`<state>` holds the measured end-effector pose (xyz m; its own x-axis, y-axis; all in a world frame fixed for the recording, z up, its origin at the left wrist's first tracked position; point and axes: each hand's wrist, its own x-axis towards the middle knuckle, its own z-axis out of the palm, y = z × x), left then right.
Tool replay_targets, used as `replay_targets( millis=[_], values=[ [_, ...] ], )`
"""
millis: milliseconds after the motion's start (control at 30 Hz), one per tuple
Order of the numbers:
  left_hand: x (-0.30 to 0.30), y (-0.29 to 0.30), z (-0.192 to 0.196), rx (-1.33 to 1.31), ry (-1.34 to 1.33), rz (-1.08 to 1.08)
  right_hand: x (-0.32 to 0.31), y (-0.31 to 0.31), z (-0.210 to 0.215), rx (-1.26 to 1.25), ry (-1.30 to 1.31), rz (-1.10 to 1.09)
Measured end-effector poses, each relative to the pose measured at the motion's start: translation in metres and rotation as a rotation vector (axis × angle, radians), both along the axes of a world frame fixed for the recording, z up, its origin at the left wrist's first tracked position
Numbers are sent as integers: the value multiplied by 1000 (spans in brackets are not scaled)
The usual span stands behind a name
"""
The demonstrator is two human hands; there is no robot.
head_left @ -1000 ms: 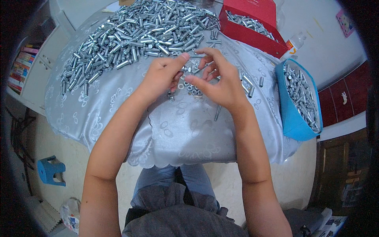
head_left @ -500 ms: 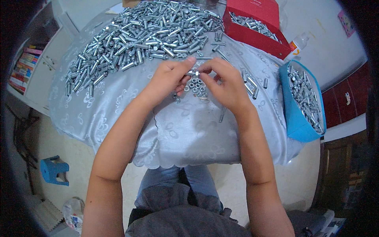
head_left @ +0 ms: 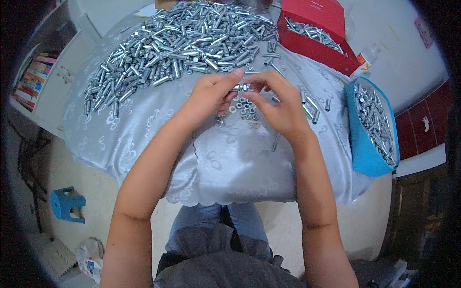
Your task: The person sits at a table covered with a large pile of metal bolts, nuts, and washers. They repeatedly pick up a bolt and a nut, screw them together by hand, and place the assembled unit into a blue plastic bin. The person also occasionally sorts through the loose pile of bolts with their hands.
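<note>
A small silver bolt (head_left: 241, 87) is pinched between both hands, just above the middle of the worktop (head_left: 144, 139). The left hand (head_left: 210, 96) grasps one end in its fingertip grip; the right hand (head_left: 281, 106) closes on the other end. The bolt looks stiff, light and smooth — likely slippery, best held by its shank near each end. Directly beneath lie loose nuts and washers (head_left: 242, 109). At twelve o'clock spreads a large heap of silver bolts (head_left: 177, 43). At one o'clock sits a red box (head_left: 321, 33) of them; at three o'clock, a blue bin (head_left: 370, 126) — also full.
</note>
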<state>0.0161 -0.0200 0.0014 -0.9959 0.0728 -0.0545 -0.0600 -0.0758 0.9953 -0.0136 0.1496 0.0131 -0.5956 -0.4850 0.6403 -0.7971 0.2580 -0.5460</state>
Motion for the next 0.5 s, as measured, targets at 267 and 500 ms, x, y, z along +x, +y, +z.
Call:
replay_targets(
  millis=[267,500],
  values=[
    [0,1,-1,-112,57,76,7,-5,-1,-19,-112,28],
    [0,5,-7,-202,207,62,3,1,-9,86,-474,109]
  ],
)
